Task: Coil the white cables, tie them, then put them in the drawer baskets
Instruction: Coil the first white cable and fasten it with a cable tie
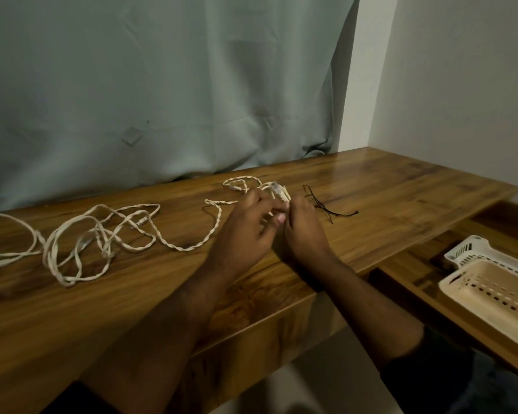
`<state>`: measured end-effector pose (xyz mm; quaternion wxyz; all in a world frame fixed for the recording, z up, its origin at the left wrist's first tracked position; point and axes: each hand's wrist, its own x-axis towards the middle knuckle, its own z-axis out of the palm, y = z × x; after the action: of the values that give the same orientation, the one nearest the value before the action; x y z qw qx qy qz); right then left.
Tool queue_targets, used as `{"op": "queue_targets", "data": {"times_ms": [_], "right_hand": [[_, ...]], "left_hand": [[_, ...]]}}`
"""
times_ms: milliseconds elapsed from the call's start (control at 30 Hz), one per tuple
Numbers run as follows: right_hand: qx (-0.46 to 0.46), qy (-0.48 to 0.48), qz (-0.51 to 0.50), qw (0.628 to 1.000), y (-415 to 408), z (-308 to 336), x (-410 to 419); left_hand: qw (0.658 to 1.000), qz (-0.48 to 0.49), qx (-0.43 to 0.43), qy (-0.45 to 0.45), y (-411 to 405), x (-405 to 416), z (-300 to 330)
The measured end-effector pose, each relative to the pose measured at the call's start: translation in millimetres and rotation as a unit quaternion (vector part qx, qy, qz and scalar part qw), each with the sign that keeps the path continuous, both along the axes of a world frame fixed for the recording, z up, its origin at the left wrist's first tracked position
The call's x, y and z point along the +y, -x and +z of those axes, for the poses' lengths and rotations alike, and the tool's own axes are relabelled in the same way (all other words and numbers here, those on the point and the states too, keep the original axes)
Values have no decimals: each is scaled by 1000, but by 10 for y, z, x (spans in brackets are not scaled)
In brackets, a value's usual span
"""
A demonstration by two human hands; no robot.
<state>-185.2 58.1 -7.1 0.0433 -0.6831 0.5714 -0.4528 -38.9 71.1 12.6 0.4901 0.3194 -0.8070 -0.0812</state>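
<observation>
Two hands, left hand (245,231) and right hand (304,231), are clamped together on a small coil of twisted white cable (277,194) above the brown wooden worktop (401,198); more white cable (102,234) is spread leftward, perforated plastic baskets (491,282) rightward.

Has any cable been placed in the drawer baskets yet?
No: the white basket and the beige basket hold no cable, and the white cables lie on the table.

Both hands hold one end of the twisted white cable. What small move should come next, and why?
Probably wind another loop: the left hand and right hand pinch a small bundle, while most of the twisted cable lies loose on the desk.
</observation>
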Motion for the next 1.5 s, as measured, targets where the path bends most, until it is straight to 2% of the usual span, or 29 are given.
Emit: {"op": "queue_targets", "data": {"times_ms": [33,100,167,233,367,533,667,767,833,967,1067,1167,1267,1333,1400,1467,1500], "right_hand": [[18,-3,18,1000,6,-7,-9],[87,10,81,993,15,-29,-3],[161,15,136,977,25,-70,14],[139,-15,148,979,67,-36,74],[30,-47,183,982,153,14,131],[-80,-57,170,981,219,-23,42],[-132,-24,137,982,182,0,-8],[-195,18,77,978,227,30,-26],[-231,3,41,972,260,16,-47],[-266,-63,13,962,275,-56,-200],[-300,-85,7,950,314,-91,-298],[-259,-94,4,961,333,-73,-311],[-240,-94,5,966,341,-60,-335],[-252,-95,15,963,333,-61,-329],[-325,-82,4,942,327,-64,-296],[-461,-45,-47,885,386,-16,-238],[-494,-12,-105,863,464,-3,-240]], "left_hand": [[995,38,-55,74,-6,-5,-9],[978,85,-120,149,17,-15,14],[959,132,-187,166,58,-100,22],[958,146,-213,126,68,-209,-3],[987,84,-135,26,32,-371,-105],[995,38,-60,-76,36,-446,-111],[983,19,13,-183,143,-469,-77],[950,-42,138,-278,413,-545,-100],[933,-31,177,-312,558,-619,-144],[908,14,186,-376,684,-818,-187],[901,29,169,-399,718,-863,-166],[886,2,122,-448,626,-831,-122],[856,-28,139,-498,549,-836,-114],[869,-18,143,-474,589,-843,-150],[891,1,141,-432,647,-853,-187],[903,12,144,-405,681,-857,-206],[905,11,148,-398,682,-848,-200]]}}
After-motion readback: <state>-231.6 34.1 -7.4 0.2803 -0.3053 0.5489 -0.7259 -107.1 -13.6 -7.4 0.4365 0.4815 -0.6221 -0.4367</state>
